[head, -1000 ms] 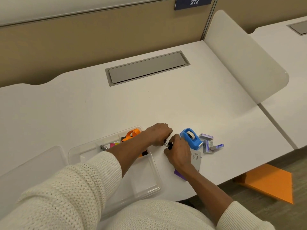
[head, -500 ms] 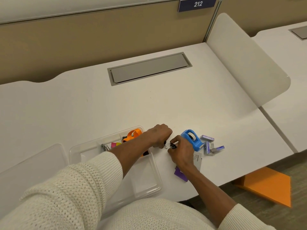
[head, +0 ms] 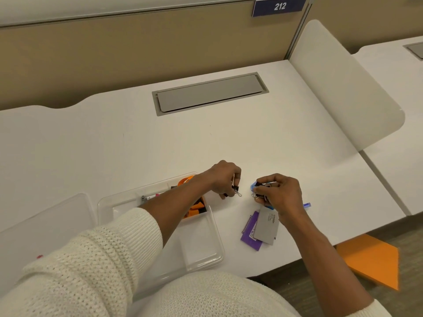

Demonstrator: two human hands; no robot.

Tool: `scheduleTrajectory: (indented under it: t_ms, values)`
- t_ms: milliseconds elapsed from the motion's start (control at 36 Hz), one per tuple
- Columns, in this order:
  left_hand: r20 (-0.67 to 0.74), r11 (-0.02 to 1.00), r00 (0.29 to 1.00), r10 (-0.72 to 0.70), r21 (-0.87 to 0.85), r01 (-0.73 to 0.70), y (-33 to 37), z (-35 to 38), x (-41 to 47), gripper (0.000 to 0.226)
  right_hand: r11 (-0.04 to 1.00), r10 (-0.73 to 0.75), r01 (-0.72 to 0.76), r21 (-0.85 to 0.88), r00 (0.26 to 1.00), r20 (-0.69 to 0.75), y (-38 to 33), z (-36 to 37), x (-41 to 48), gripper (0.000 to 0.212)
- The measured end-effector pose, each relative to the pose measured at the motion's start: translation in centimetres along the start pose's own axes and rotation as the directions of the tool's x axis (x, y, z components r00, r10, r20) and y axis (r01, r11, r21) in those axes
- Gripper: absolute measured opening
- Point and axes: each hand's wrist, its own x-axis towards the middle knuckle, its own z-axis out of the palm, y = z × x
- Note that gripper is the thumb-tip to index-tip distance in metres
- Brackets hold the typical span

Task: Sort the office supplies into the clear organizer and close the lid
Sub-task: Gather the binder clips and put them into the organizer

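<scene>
My left hand (head: pixel 225 178) pinches a small black binder clip (head: pixel 236 190) just right of the clear organizer (head: pixel 214 236). My right hand (head: pixel 282 194) grips more black binder clips (head: pixel 259 196) and covers most of the blue tape dispenser (head: pixel 252 186). The organizer's back compartments hold an orange item (head: pixel 195 205), dark pieces and a few small supplies (head: pixel 148 197). Its clear lid (head: pixel 45 223) lies flat to the left. A grey card (head: pixel 266 226) on a purple pad (head: pixel 248 237) lies below my right hand.
A blue staple strip (head: pixel 306 205) pokes out right of my right hand. A grey cable hatch (head: pixel 209 92) is set into the white desk (head: pixel 137 145). A white divider panel (head: pixel 343 85) rises on the right. An orange shape (head: pixel 370 259) lies on the floor.
My hands have drawn apart, each with binder clips. My right hand moved right over the blue tape dispenser, which uncovered the grey card and purple pad.
</scene>
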Motion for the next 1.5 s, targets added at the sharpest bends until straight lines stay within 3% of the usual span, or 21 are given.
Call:
scheduleTrajectory:
  t_ms: [167,333,528,722,889,972,1167,1278,1361,1500]
  values:
    - [-0.137,0.978,0.989,0.046,-0.196,-0.073,0.2,-2.4,-3.8,0.029,0.998,0.006,-0.010,0.062,0.998,0.058,-0.7,0.4,-0.6,0.020]
    - [-0.355,0.938,0.933,-0.060,-0.340,-0.070,-1.5,-5.7,-11.6,0.029,0.996,-0.067,0.057,0.068,0.984,0.163,-2.2,2.2,-1.9,0.020]
    - [-0.525,0.905,0.800,-0.289,-0.422,0.050,-7.1,-6.7,-21.2,0.035,0.986,-0.141,0.162,-0.028,0.923,0.358,-3.7,7.6,-4.9,0.019]
    - [-0.562,0.876,0.688,-0.459,-0.416,0.244,-13.6,-4.3,-27.3,0.032,0.963,-0.119,0.231,-0.137,0.825,0.552,-3.3,16.4,-9.2,0.019]
    - [-0.509,0.887,0.731,-0.456,-0.326,0.327,-16.8,-1.4,-27.6,0.028,0.904,-0.107,0.327,-0.275,0.796,0.596,-2.0,23.8,-12.0,0.013]
    - [-0.504,0.908,0.761,-0.408,-0.134,0.398,-17.7,-0.2,-26.7,0.026,0.884,-0.099,0.332,-0.328,0.820,0.563,-1.4,26.1,-12.5,0.012]
    - [-0.491,0.910,0.818,-0.298,0.113,0.399,-18.9,2.1,-25.3,0.016,0.820,-0.172,0.400,-0.409,0.854,0.491,0.2,28.3,-12.2,0.015]
    - [-0.511,0.921,0.815,-0.272,0.106,0.374,-19.1,2.4,-26.0,0.027,0.741,-0.224,0.469,-0.481,0.848,0.481,0.9,28.7,-12.0,0.015]
    - [-0.613,0.931,0.740,-0.276,0.020,0.363,-19.0,2.9,-27.2,0.025,0.708,-0.260,0.506,-0.493,0.835,0.484,1.2,29.0,-11.9,0.015]
    - [-0.733,0.882,0.542,-0.411,-0.169,0.441,-19.6,5.3,-29.2,0.024,0.616,-0.318,0.609,-0.500,0.772,0.550,1.0,30.0,-12.3,0.013]
